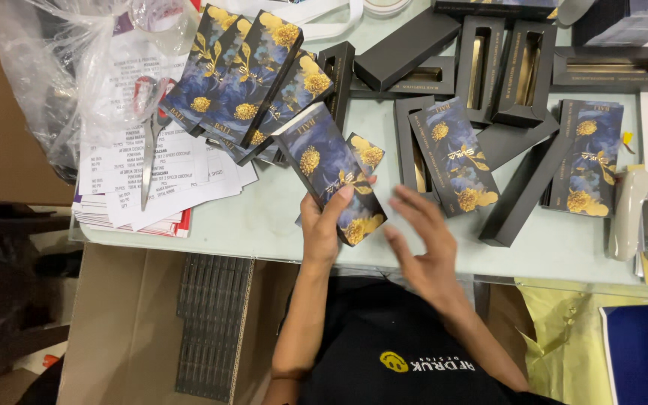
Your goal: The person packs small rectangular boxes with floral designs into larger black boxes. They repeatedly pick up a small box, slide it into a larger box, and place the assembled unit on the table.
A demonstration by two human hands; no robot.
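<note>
Left hand (322, 225) grips a flat dark-blue cardboard sleeve with gold flower print (331, 171), fingers wrapped round its near end, thumb on top. The sleeve is tilted, far end pointing up-left, held just above the pale green tabletop (264, 217) near its front edge. A second sleeve of the same print (367, 154) peeks out just behind it.

Right hand (423, 251) is free, fingers spread and loose, holding nothing. It hovers just right of the held sleeve, over the table edge, near but not touching another blue-and-gold sleeve (455, 157) lying diagonally on a black tray.

Up-left of the left hand: a fanned stack of matching blue-and-gold sleeves (253, 79), overlapping each other. Left of that, a pile of printed white paper sheets (151, 176) with a pair of scissors (150, 131) on top, and a crumpled clear plastic bag (54, 67).

Far side of the table: several matte black rectangular box trays with gold inner slots (504, 67), some upright in a row, some lying loose. One more printed sleeve (586, 157) sits at the right, beside a grey stapler (637, 214).
</note>
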